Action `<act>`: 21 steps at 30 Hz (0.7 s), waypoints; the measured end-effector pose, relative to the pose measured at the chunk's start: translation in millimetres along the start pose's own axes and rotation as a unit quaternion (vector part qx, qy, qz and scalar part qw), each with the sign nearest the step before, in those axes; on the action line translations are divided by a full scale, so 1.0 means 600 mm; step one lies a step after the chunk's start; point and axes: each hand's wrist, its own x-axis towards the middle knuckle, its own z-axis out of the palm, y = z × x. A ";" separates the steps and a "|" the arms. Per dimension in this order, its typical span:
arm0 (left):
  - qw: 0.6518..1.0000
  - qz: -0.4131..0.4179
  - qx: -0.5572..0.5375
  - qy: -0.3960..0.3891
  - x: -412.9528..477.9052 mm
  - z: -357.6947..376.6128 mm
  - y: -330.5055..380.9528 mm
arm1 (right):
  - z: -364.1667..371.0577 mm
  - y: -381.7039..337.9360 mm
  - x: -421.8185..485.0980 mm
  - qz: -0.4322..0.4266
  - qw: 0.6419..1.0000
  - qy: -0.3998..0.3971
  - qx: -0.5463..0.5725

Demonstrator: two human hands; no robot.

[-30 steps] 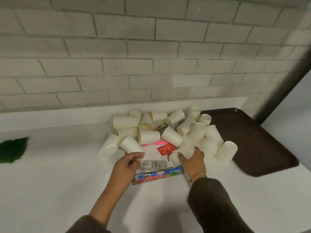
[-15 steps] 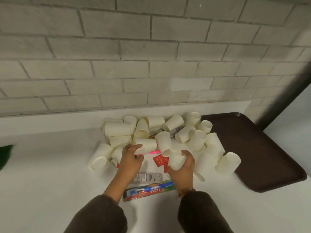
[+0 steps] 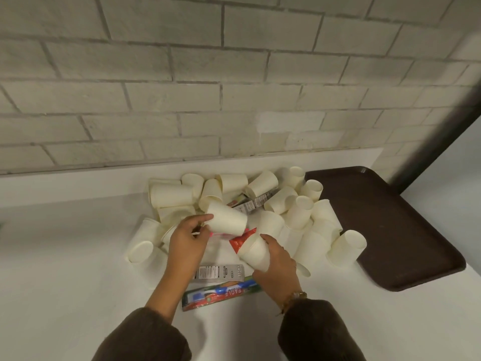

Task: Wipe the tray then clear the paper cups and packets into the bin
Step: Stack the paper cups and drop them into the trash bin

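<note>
Several white paper cups [image 3: 299,212] lie tumbled in a heap on the white counter against the brick wall. My left hand [image 3: 187,241] grips one cup [image 3: 226,220] by its base, lifted over the pile. My right hand [image 3: 278,264] holds another cup [image 3: 253,252] on its side, its rim near a red packet [image 3: 240,241]. A toothbrush packet [image 3: 221,295] and a grey box [image 3: 221,272] lie between my wrists. The dark brown tray [image 3: 390,230] sits bare at the right.
More packets [image 3: 250,204] show between the cups in the heap. The counter [image 3: 65,282] stretches left and toward me. A dark vertical edge [image 3: 442,126] stands at the far right behind the tray. No bin is in view.
Both hands have closed on cups and lifted them from the heap. The view has shifted right, so the green cloth at the left edge is out of sight.
</note>
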 end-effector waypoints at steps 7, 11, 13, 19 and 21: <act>0.995 0.068 -0.007 -0.077 -0.039 0.011 0.036 | -0.013 -0.026 -0.009 -0.063 0.993 -0.012 0.096; 0.985 0.050 -0.078 -0.143 -0.039 0.039 0.068 | -0.027 -0.031 -0.015 -0.051 0.985 0.017 0.167; 0.985 0.032 -0.122 -0.120 -0.025 0.060 0.073 | -0.044 -0.020 -0.019 -0.030 0.977 0.061 0.203; 0.976 -0.034 0.048 -0.208 -0.022 0.177 0.055 | -0.124 0.019 -0.046 -0.004 0.953 0.175 0.248; 0.965 -0.043 0.095 -0.241 -0.026 0.214 0.043 | -0.141 0.037 -0.054 0.000 0.949 0.202 0.243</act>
